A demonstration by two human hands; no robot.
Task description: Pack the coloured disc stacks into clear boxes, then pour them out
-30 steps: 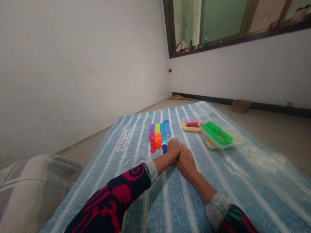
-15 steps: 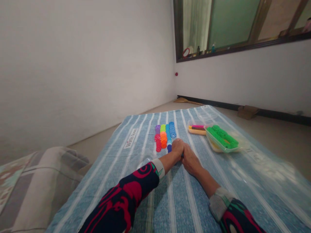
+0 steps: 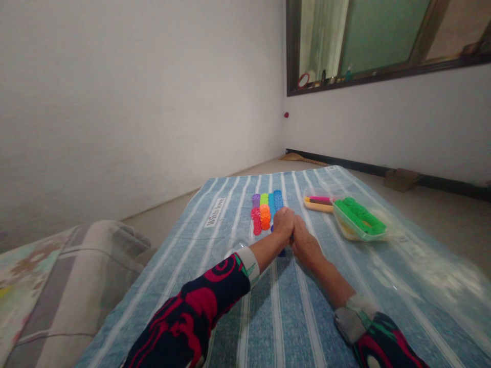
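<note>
Pieces [image 3: 264, 217] in bright rows, just beyond and left of the left hand [image 3: 284, 222]. Right hand [image 3: 307, 248] pressed against it, fingers of both partly curled together; any grip between them hidden, impossible to tell. Green pieces [image 3: 358, 214] in a clear tub [image 3: 378, 237], beyond and right of the right hand.

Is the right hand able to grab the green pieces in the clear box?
Probably yes: the green pieces sit high in the clear plastic box, and nothing seems to block the right hand. It's against the left hand, though, so it would have to move away first.
</note>
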